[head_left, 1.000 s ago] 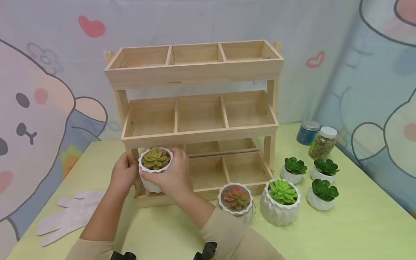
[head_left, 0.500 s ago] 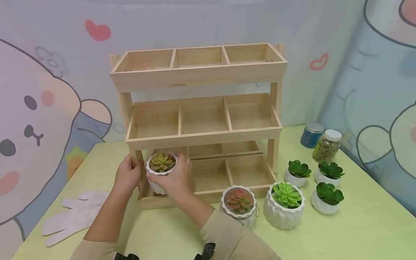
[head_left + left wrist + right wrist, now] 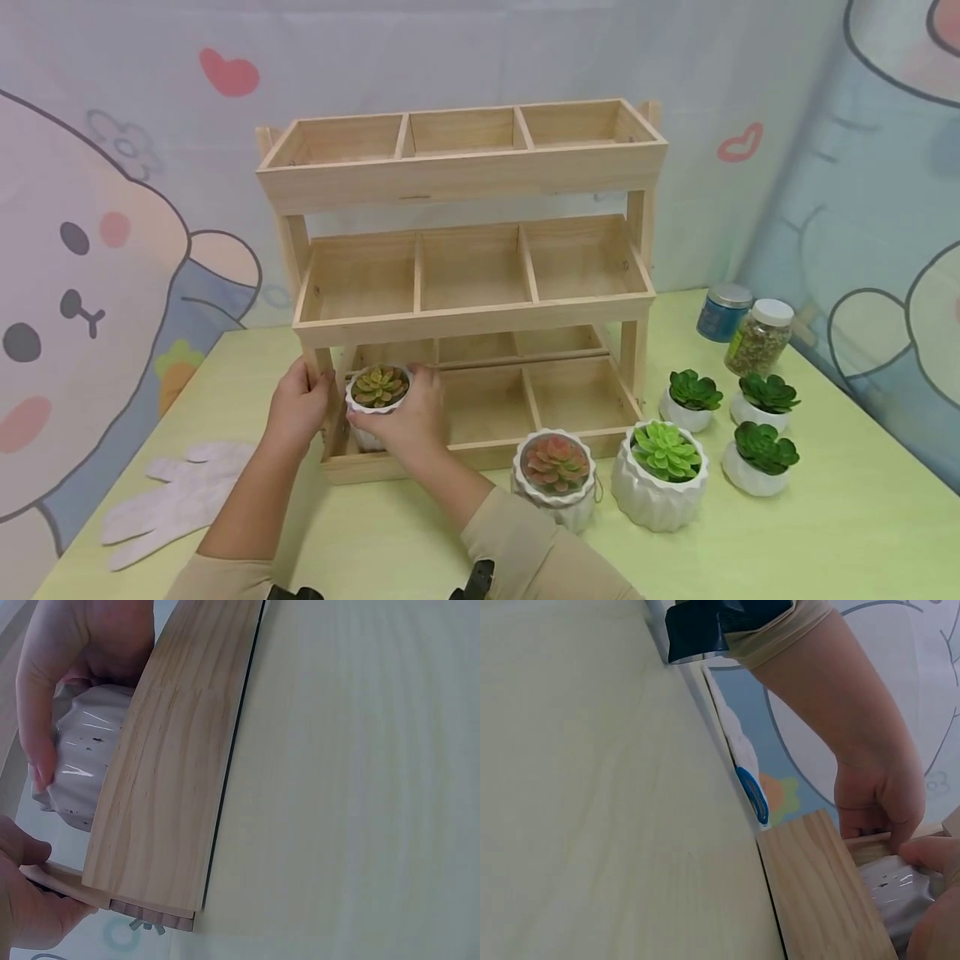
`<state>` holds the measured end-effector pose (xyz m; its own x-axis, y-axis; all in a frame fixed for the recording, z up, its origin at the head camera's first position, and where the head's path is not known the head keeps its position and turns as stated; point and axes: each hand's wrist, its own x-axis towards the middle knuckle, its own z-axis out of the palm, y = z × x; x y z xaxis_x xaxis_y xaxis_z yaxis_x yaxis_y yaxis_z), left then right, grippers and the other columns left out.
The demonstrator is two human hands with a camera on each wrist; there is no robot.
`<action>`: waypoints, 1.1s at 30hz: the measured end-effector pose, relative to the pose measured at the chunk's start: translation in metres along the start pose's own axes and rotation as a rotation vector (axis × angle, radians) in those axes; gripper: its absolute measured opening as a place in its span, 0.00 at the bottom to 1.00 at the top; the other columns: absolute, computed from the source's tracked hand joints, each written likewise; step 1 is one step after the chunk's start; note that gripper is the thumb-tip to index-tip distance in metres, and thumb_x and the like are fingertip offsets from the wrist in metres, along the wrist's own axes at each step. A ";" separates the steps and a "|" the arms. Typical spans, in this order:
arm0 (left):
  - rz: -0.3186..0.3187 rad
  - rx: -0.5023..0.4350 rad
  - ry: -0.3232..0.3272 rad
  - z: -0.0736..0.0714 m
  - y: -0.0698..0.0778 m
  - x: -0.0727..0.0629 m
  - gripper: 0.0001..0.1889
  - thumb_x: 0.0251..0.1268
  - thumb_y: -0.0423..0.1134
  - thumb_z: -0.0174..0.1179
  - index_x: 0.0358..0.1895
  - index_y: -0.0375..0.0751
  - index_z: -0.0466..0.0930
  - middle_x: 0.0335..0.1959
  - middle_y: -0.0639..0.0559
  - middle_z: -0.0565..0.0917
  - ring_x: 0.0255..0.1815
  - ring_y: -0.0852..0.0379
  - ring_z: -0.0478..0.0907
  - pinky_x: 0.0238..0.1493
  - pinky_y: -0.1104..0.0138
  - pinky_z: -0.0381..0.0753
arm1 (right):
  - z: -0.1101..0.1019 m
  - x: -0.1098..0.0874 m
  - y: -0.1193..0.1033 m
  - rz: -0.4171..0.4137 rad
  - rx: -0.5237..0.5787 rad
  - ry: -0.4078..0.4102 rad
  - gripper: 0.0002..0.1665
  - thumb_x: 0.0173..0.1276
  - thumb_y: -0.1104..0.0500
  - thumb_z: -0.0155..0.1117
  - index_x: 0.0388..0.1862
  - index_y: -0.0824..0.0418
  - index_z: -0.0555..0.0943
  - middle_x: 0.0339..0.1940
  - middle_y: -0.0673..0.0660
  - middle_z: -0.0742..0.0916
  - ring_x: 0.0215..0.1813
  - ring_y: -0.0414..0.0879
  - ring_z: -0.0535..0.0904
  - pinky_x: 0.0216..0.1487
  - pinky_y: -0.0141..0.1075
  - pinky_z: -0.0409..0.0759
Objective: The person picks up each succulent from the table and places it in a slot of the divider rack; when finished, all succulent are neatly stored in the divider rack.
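Note:
A three-tier wooden plant shelf (image 3: pixel 461 182) stands on the table, each tier split into compartments. My left hand (image 3: pixel 296 410) grips the shelf's left upright, near the lowest tier. At the left compartment of that bottom tier, my right hand (image 3: pixel 414 417) holds a white fluted pot (image 3: pixel 366 435) by its side. A yellow-green succulent (image 3: pixel 380 386) with reddish tips fills the pot. From the left wrist view, the pot (image 3: pixel 84 750) sits behind the tier's wooden front board (image 3: pixel 161 772), fingers around it. Its base is hidden there.
Right of my arm stand a white pot with a red succulent (image 3: pixel 557 467) and another with a bright green one (image 3: pixel 664 452). Several small dark green succulents (image 3: pixel 765 447), a blue tin (image 3: pixel 723 312) and a jar (image 3: pixel 759 337) are farther right. White gloves (image 3: pixel 176 500) lie left.
The potted succulent has gone down, deeper into the bottom-left compartment, with my right hand still holding it. My left hand stays on the upright. The head view has shifted slightly.

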<state>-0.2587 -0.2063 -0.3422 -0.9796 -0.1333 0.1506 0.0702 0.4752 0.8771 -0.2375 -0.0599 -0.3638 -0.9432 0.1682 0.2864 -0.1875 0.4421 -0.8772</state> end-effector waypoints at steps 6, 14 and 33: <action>-0.001 0.019 -0.002 -0.002 0.001 0.000 0.19 0.74 0.38 0.43 0.60 0.28 0.63 0.56 0.28 0.71 0.55 0.34 0.71 0.54 0.46 0.72 | 0.004 0.002 0.005 -0.032 -0.013 -0.021 0.51 0.33 0.44 0.83 0.55 0.62 0.70 0.49 0.56 0.76 0.50 0.50 0.73 0.47 0.43 0.76; -0.002 0.004 0.003 -0.003 0.002 0.000 0.20 0.74 0.38 0.43 0.60 0.27 0.62 0.57 0.28 0.71 0.56 0.34 0.70 0.55 0.45 0.71 | 0.007 0.003 0.008 -0.096 -0.068 -0.051 0.53 0.34 0.44 0.83 0.57 0.65 0.69 0.52 0.58 0.74 0.52 0.51 0.70 0.49 0.43 0.76; -0.008 0.030 -0.021 -0.002 0.001 -0.002 0.21 0.75 0.39 0.42 0.62 0.28 0.61 0.58 0.28 0.70 0.57 0.34 0.69 0.55 0.45 0.70 | 0.010 -0.005 0.011 -0.151 -0.141 -0.044 0.63 0.32 0.41 0.83 0.62 0.67 0.61 0.56 0.61 0.68 0.57 0.52 0.66 0.56 0.43 0.72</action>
<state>-0.2560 -0.2072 -0.3408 -0.9837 -0.1193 0.1343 0.0574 0.4998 0.8642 -0.2374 -0.0651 -0.3785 -0.9190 0.0535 0.3907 -0.2903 0.5787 -0.7621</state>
